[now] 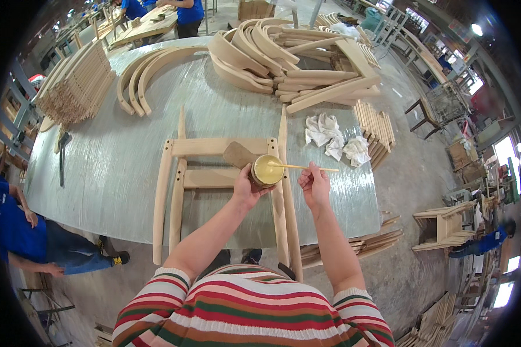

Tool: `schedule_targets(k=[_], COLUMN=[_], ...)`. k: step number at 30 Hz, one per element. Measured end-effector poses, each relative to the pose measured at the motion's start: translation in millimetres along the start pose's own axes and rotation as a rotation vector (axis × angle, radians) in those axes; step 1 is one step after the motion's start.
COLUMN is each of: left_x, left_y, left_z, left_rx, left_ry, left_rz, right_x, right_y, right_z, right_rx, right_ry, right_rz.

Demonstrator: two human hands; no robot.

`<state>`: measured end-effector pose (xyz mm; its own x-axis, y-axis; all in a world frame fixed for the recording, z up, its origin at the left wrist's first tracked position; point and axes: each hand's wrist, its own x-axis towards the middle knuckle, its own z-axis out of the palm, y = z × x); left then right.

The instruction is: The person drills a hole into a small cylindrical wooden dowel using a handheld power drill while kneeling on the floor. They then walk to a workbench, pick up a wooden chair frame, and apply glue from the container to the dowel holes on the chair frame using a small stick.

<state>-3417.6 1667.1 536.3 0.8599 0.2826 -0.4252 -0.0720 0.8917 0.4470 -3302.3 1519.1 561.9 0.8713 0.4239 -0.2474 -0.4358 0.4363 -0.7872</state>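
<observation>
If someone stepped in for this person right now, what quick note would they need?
Left hand: holds a small round tub of yellowish glue over the wooden chair frame.
Right hand: pinches a thin stick, its tip in the tub.
The frame lies flat on the grey table; white rags lie to the right, curved chair parts are piled at the far end.
Done: stick dipped. Left: I see no glue on the frame's joints yet.

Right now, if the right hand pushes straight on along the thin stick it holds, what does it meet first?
The right hand points its thin stick leftward into the round container of yellowish paste held by the left hand. The tip seems already in the paste, so probably the container wall.
</observation>
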Motion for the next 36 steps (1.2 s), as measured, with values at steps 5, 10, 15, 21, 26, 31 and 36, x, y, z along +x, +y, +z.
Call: schedule_targets(k=[5, 10, 15, 21, 26, 31, 36], left_x=[20.1, 11.3, -12.5, -31.4, -35.8, -38.1, -41.7], left_y=[10.2, 3.2, 2.5, 3.1, 8.2, 8.0, 9.0], left_z=[-10.0, -26.0, -42.2, -50.3, -62.0, -64.8, -69.5], left_rx=[0.026, -0.014, -0.028, -0.050, -0.065, -0.074, -0.057], left_ry=[0.019, 0.020, 0.040, 0.051, 0.037, 0.010, 0.051], left_rz=[0.023, -0.060, -0.127, -0.154, -0.137, -0.145, -0.153], right_x=[28.0, 55.6, 67.0, 77.3, 80.1, 87.5, 93.4], right_y=[-26.7, -42.4, -35.2, -25.8, -20.7, -20.8, -16.8], right_z=[22.2, 49.9, 76.4, 78.0, 83.7, 81.8, 86.1], right_rx=[-0.293, -0.919, -1.262, -1.423, -1.439, -1.429, -1.418], right_ry=[-0.138, -0.170, -0.329, -0.344, -0.358, -0.326, -0.309], right_rz=[-0.313, -0.633, -0.900, -0.882, -0.875, -0.925, -0.932])
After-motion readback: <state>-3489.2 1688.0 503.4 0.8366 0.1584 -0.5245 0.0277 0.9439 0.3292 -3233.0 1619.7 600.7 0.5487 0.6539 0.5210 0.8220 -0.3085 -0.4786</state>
